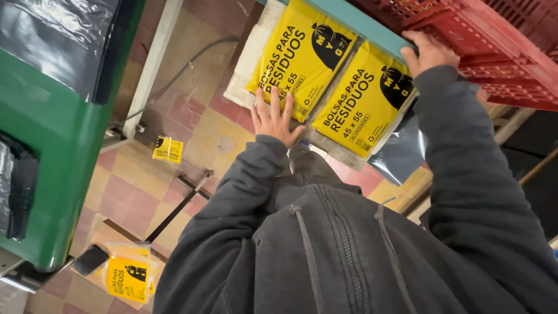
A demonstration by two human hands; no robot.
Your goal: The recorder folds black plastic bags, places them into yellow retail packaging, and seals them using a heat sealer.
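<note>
Standing over a worn pink-and-yellow tiled floor (139, 192) beside a green bin (46, 134), a person presses the left hand (275, 121), fingers spread flat, on one of two yellow bag packs (302, 52) lying side by side. The right hand (429, 53) grips a red crate (494, 40). Two more yellow packs (129, 278) lie below.
</note>
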